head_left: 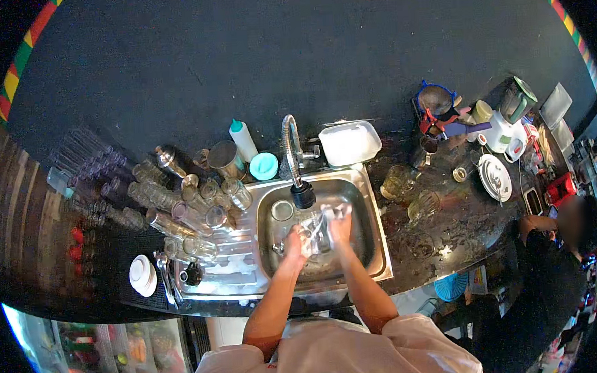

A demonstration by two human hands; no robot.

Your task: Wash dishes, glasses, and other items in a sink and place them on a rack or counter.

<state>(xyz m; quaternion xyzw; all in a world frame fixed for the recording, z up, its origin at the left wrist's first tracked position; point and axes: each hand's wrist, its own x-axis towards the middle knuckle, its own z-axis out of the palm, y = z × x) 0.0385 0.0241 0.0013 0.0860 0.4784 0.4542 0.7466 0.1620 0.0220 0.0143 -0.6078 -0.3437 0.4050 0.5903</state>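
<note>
Both of my hands are over the basin of a stainless steel sink (pixel 368 256), below the black spout of a flexible-neck faucet (pixel 303 196). My left hand (pixel 295 241) is closed around a wet, clear item that looks like glassware (pixel 308 231); its exact shape is blurred. My right hand (pixel 338 225) grips a whitish cloth or sponge (pixel 338 211), soapy or pale, close beside my left hand. A round glass or lid (pixel 282 210) lies at the back left of the basin. Something small and metallic sits by the basin's left wall.
Glass jars and mugs (pixel 219 218) crowd the drainboard (pixel 232 271) and counter at left. Behind the sink stand a squeeze bottle (pixel 243 141), a turquoise-lidded container (pixel 264 166) and a white plastic tub (pixel 350 143). Glasses (pixel 423 205) and a blender (pixel 500 130) are at right, near another person (pixel 546 270).
</note>
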